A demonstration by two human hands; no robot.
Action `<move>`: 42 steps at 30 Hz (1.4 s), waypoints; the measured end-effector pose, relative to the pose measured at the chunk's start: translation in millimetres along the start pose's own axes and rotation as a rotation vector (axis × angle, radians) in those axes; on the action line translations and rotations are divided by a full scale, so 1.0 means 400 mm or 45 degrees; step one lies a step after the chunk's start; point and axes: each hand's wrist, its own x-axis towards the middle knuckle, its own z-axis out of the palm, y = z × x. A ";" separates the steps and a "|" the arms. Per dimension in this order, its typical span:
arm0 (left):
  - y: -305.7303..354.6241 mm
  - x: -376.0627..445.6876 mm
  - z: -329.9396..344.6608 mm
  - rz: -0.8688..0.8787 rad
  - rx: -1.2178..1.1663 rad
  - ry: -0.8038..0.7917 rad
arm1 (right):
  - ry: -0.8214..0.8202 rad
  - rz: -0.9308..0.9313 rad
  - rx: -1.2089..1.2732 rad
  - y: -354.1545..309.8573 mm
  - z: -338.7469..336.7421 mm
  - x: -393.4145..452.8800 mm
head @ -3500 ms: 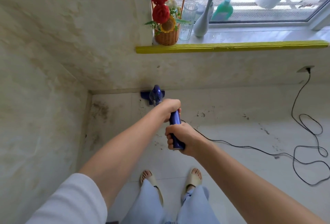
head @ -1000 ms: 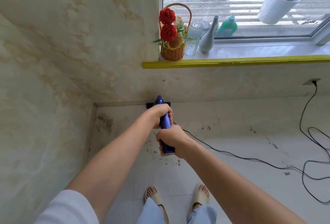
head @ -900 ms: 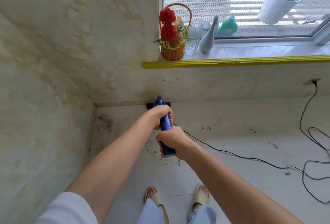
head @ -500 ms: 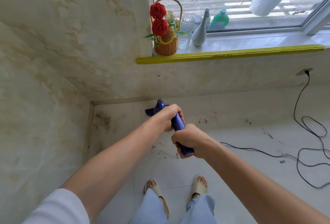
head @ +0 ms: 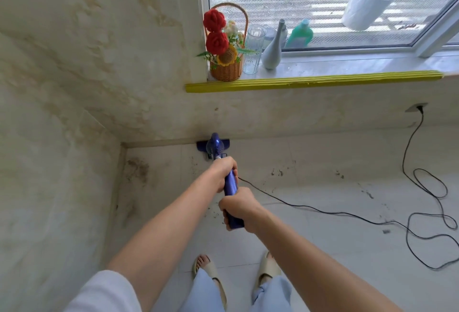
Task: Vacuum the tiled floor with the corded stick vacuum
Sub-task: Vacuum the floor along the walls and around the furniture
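Mid-frame, the left hand [head: 224, 167] and right hand [head: 238, 206] wrap closed around the blue corded stick vacuum [head: 229, 185], its head at the wall base. Mid-stroke; next, pull back toward the dirt specks [head: 277, 172] at centre right.

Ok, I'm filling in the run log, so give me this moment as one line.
both hands: left hand ahead, right hand behind, gripping vacuum handle | floor head at wall base | debris remains | cord trails right
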 end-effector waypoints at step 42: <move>-0.102 -0.021 -0.050 0.029 -0.096 0.009 | 0.045 -0.050 0.010 0.097 0.062 -0.035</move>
